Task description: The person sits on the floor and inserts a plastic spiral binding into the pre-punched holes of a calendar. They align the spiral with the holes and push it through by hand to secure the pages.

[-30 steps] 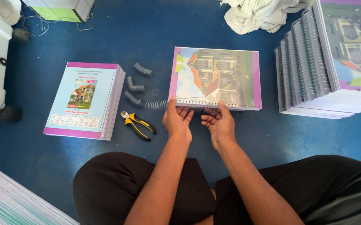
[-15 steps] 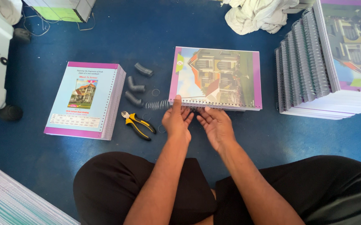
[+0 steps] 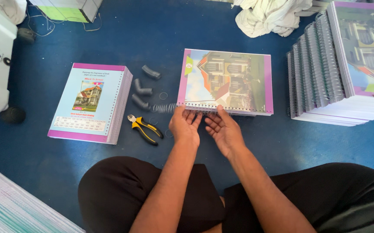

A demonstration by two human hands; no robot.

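**Threading spiral wire along booklet edge**

Sitting on blue floor (image 3: 66, 172), working on purple-bordered booklet (image 3: 226, 80) at 12 o'clock. Left hand (image 3: 185, 125) and right hand (image 3: 225, 129) resting side by side at its near punched edge, fingers spread apart on the spiral wire (image 3: 164, 108), which is sticking out toward 9 o'clock. Pliers (image 3: 145, 128) lying at 10 o'clock, beside unbound stack (image 3: 90, 101). Risking, by judgement: coil skipping holes or snagging if pages slide out of line.
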